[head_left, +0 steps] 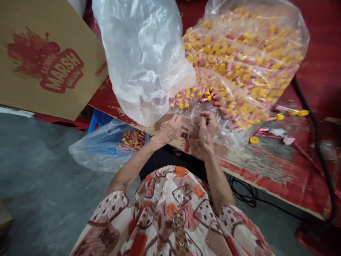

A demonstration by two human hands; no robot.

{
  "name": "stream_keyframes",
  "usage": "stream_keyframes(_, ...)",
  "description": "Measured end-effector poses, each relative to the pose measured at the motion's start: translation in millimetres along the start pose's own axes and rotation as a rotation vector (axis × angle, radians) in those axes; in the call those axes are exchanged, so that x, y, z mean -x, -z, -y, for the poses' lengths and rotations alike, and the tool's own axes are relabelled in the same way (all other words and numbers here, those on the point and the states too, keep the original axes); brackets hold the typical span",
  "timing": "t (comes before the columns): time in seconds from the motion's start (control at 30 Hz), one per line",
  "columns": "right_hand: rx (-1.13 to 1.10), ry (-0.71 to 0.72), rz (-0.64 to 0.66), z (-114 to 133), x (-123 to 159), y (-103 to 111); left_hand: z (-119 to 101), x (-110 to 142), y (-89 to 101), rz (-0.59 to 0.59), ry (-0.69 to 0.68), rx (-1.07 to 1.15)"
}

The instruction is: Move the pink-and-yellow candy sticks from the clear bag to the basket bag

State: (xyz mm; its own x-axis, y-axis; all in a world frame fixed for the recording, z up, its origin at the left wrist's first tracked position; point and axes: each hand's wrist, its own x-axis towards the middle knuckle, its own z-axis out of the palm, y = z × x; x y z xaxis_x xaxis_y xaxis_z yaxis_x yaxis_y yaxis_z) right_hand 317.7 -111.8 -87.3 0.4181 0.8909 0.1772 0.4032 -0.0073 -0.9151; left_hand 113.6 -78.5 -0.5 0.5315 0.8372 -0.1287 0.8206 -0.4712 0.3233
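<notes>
A large clear plastic bag (239,60) lies on the table, packed with small pink tubes (186,101) that have yellow caps. More of these tubes spill toward the bag's mouth, near my hands. My left hand (169,129) rests against the plastic at the table edge, fingers together. My right hand (207,131) is close beside it, fingers curled over the clear film. Whether either hand pinches the film or a small tube, I cannot tell.
A crumpled clear bag (141,53) rises at the top middle, beside a marshmallow carton (48,60). A blue-tinted bag (106,149) of tubes sits left of my arms. Loose yellow caps (254,140) and a black cable (314,142) lie on the worn red table (279,167).
</notes>
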Motion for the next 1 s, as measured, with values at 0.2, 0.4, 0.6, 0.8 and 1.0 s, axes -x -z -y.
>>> stream_keyframes(0.2,-0.027,-0.022,-0.073,-6.2,-0.7,-1.0,12.1,-14.7,11.0,-0.012,-0.063,0.132)
stream_keyframes(0.4,0.02,0.162,-0.079,6.5,2.2,0.3,-12.3,-23.5,-3.9,0.029,0.085,0.099)
stream_keyframes(0.6,0.214,0.296,0.07,15.7,-21.4,-15.8,19.2,-27.7,-6.0,0.055,0.048,0.699)
stream_keyframes(0.8,0.6,0.228,0.359,27.8,-61.5,-38.9,12.9,-8.0,-13.2,-0.115,0.087,0.282)
stream_keyframes(1.0,0.564,0.376,0.331,23.7,-62.1,-41.3,-15.3,-2.0,-9.6,-0.145,-0.055,-0.004)
